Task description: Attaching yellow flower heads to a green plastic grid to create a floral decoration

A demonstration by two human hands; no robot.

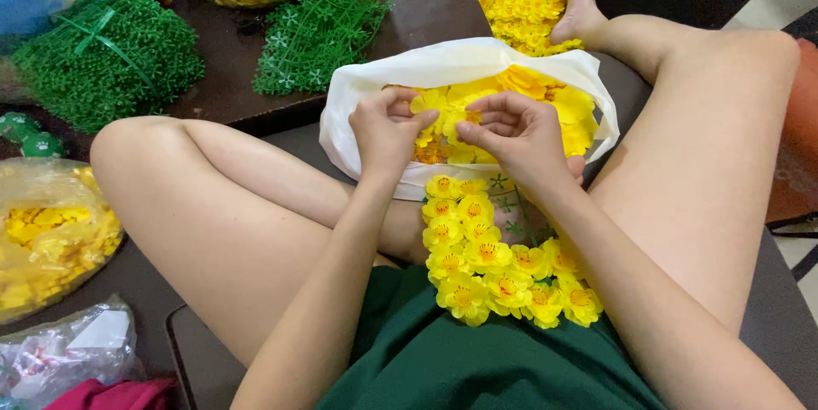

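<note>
pinching one yellow flower (449, 117), left hand (385, 130) and right hand (520, 139) crowd white bag rim (443, 62)

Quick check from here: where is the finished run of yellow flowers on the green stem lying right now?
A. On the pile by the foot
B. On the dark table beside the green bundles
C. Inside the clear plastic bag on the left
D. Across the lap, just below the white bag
D: the flower string lies across the lap on the green garment, running down from the white bag, where the left hand and right hand pinch petals.
</note>
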